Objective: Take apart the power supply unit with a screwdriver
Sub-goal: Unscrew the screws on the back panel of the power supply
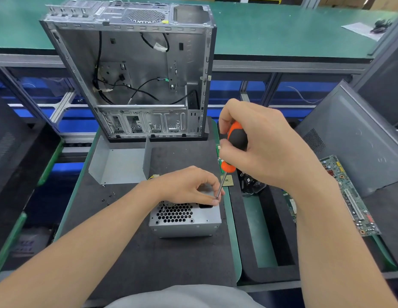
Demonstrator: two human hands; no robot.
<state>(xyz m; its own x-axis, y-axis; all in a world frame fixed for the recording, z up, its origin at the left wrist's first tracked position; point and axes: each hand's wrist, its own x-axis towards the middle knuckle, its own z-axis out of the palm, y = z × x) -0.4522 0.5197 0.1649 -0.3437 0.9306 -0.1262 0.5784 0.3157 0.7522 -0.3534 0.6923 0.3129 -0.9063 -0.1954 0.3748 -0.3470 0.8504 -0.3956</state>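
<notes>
A grey metal power supply unit (189, 223) with a honeycomb vent sits on the dark mat (127, 252), in the middle of the head view. My left hand (189, 187) rests on its top, and its fingertips pinch the screwdriver's thin shaft near the tip at the unit's upper right edge. Above it, my right hand (262, 147) grips the orange and black handle of the screwdriver (234, 141). The shaft slants down and to the left. The screw under the tip is hidden by my fingers.
An open, emptied computer case (135, 70) stands upright behind the mat. A bent grey metal cover (120, 163) lies in front of it, with small screws (109, 195) nearby. A motherboard (349, 196) and a grey side panel (353, 138) lie to the right.
</notes>
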